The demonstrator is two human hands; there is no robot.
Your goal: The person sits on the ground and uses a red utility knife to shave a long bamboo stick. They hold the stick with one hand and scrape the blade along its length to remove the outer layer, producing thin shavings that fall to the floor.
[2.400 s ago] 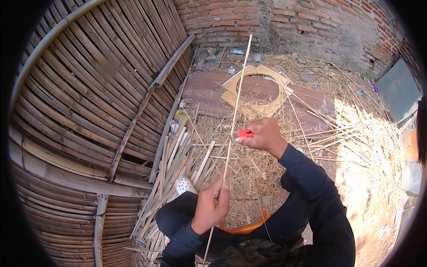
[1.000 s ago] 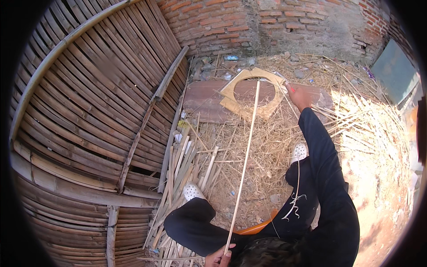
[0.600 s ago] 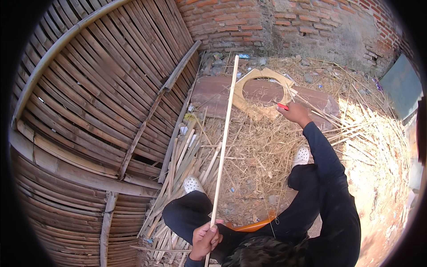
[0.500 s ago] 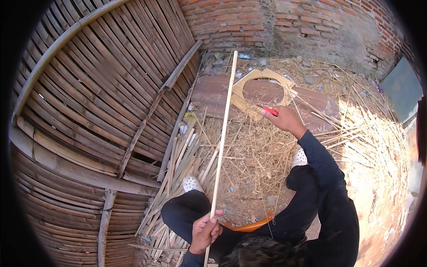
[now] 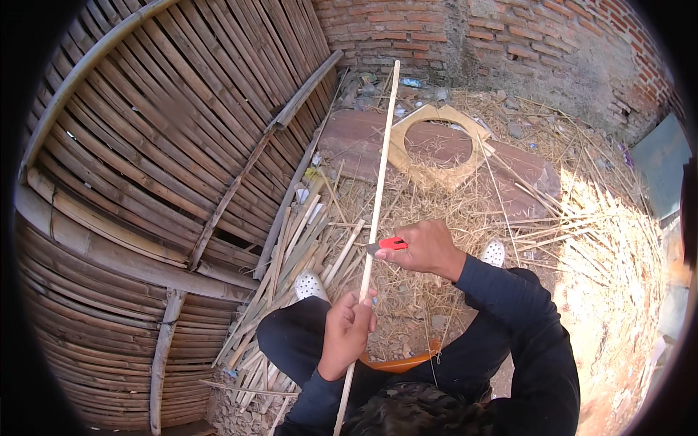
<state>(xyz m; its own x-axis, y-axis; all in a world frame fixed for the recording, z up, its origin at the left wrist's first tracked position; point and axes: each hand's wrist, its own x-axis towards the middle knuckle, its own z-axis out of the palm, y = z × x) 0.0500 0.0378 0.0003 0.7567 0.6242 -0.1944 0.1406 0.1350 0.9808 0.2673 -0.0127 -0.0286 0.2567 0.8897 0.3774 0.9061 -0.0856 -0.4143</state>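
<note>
The stick [image 5: 382, 167], pale and thin, runs steeply through the middle of the frame, its top leaning right toward the brick wall and its foot leaving by the lower edge. The left hand [image 5: 347, 330] is clamped round it, low in the frame. The right hand [image 5: 429, 248], at the centre, is closed on the red handle of the knife [image 5: 393, 243], whose blade meets the stick just above the left hand; whether the edge bites, I cannot tell.

Half a second ago the knife was well off to the right of the stick and the left hand sat lower in the frame. Blade and grip have now come near each other on the stick, so it is steadied close to where the knife meets it.

Beyond, upper centre, a light board with a round hole [image 5: 465, 168] rests on a brown plank [image 5: 356, 138]. Shavings [image 5: 414, 283] cover the floor between two white shoes. Strips [image 5: 291, 251] lie heaped left of centre, beside the slatted bamboo wall [image 5: 167, 131] that fills the left side. The brick wall [image 5: 392, 29] closes the top; a grey panel [image 5: 662, 167] leans at the right rim.
</note>
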